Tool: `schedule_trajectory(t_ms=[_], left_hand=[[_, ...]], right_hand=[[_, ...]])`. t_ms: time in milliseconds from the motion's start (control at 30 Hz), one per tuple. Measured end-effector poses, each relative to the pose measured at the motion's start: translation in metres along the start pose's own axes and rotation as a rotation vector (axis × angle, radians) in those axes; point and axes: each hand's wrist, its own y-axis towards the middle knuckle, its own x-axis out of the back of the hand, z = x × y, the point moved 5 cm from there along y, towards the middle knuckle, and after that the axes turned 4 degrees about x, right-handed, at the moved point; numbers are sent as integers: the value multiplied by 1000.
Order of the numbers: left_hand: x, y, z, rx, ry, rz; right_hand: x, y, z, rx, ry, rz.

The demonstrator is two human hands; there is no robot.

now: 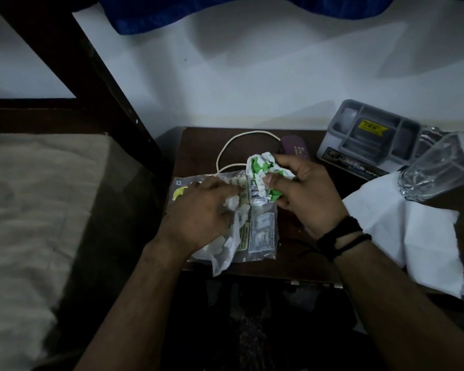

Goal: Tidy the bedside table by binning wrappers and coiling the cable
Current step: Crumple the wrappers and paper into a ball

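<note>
On the dark wooden bedside table (198,145) my right hand (303,191) grips a crumpled green-and-white wrapper (260,172) just above the surface. My left hand (198,212) holds a crumpled white paper wrapper (231,245) with curled fingers, on top of a flat clear plastic packet (261,231) with printed labels. A white cable (236,145) loops loosely on the table behind the wrappers, running toward a purple case (295,149).
A grey compartment organiser box (364,140) stands at the back right, with a clear plastic container (439,167) beside it. A white sheet (402,223) covers the table's right part. A bed with a beige mattress (32,199) and dark frame lies left.
</note>
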Motion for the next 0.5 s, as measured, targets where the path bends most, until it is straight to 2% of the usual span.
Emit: schedule_trajectory(t_ms=[233,500], left_hand=[[6,4,4,-29,-136,-215],[29,-9,-9,-140,-218,-495]], right_hand=[[-3,-5,9,149,-406,43],[-7,-5,21,179,-372,37]])
